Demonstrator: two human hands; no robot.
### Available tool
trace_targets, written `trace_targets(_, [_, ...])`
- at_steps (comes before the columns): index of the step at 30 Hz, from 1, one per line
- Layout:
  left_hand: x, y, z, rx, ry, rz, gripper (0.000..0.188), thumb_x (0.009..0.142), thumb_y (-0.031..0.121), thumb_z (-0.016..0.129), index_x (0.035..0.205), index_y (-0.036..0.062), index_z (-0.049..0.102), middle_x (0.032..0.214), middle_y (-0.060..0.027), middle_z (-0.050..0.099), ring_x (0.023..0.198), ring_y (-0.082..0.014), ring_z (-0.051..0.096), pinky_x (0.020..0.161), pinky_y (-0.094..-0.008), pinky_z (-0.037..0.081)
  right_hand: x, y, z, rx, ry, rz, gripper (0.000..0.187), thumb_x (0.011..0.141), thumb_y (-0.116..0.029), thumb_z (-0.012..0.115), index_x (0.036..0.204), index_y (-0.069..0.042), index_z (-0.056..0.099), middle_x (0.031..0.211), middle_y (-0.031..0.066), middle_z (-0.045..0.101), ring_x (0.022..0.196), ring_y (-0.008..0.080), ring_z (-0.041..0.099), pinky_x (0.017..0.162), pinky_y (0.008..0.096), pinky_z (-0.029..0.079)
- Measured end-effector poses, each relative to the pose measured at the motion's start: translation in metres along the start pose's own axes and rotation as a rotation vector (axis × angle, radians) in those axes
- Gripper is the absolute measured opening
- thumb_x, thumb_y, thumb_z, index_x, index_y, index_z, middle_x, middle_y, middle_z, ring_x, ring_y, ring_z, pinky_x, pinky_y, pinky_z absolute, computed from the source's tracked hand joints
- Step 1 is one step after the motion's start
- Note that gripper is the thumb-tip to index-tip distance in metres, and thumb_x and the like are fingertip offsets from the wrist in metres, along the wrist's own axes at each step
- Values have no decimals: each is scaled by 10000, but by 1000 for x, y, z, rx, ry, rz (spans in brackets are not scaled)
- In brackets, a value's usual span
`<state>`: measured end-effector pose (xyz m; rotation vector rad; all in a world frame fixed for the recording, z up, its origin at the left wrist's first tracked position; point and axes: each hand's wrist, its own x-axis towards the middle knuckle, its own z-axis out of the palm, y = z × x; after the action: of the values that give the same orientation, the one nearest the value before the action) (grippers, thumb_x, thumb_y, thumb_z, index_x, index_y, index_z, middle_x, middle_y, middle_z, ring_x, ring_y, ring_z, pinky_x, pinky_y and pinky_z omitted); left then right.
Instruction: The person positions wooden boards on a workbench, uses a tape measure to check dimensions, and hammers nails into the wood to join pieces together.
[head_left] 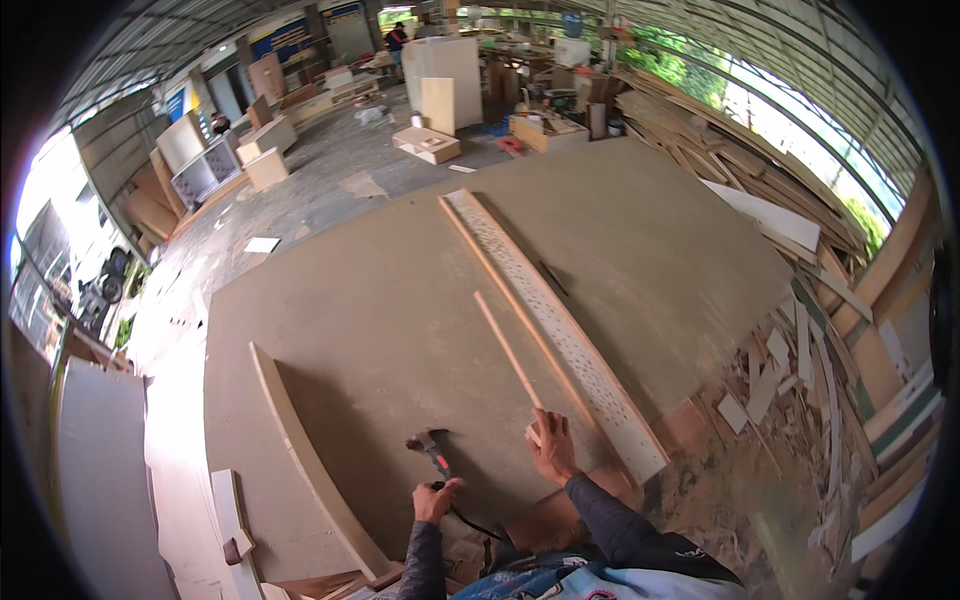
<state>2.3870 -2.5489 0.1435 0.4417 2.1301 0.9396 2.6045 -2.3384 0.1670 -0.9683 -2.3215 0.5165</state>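
My left hand (437,500) is wrapped round the handle of a hammer (430,445) with a dark head and a red-and-black grip. A black cord or hose (477,525) curves away beside that hand. My right hand (553,448) closes on the near end of a thin wooden strip (505,345), which points away from me over the large brown tabletop sheet (380,290). Just right of the strip lies a long narrow panel (560,330) with a speckled white face and raised wooden edges. A long pale board (300,440) stands on edge at the left.
A small dark stick (552,278) lies beyond the panel. Wood offcuts (765,385) litter the right side, below stacked boards (740,150). A white-and-wood piece (233,530) sits at the near left corner. Cabinets (445,80) and a distant person (397,42) are at the back.
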Motion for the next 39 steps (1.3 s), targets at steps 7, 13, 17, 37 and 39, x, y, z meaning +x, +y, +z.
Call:
trace_targets(7, [-25, -40, 40, 33, 316, 136, 508, 807, 444, 745, 730, -57, 715, 572, -115, 661, 540, -199, 667, 577, -383, 533, -91, 73, -169, 76, 470, 355, 582, 953, -155, 598, 1470, -30, 362, 1227, 233, 486, 1108, 412, 477, 965, 492, 396])
trace_targets(13, [-72, -6, 104, 354, 683, 102, 499, 727, 442, 747, 838, -44, 735, 811, -264, 691, 835, -397, 693, 791, -450, 534, -274, 234, -271, -121, 699, 717, 600, 987, -272, 589, 1492, -46, 355, 1292, 244, 471, 1160, 416, 505, 971, 476, 416])
trace_targets(17, [-98, 15, 147, 191, 725, 121, 367, 755, 348, 725, 863, -3, 740, 765, -221, 689, 763, -371, 676, 788, -445, 527, -462, 329, -280, -66, 660, 1041, 668, 982, -275, 583, 1513, 16, 301, 1462, 269, 408, 1323, 418, 430, 1076, 481, 377])
trace_targets(37, [-129, 329, 539, -348, 435, 594, 151, 839, 121, 700, 900, -16, 717, 832, -82, 682, 725, -151, 628, 705, -302, 518, -583, 509, -340, 153, 87, 1836, 628, 872, -249, 638, 1424, -20, 446, 1309, 243, 601, 1183, 386, 604, 990, 467, 480])
trace_targets(39, [-116, 358, 598, -367, 355, 558, 177, 820, 142, 713, 892, -20, 723, 822, -103, 700, 740, -159, 653, 728, -306, 531, -556, 538, -372, 142, 51, 1812, 626, 870, -250, 638, 1419, -16, 450, 1307, 244, 602, 1184, 386, 603, 991, 465, 479])
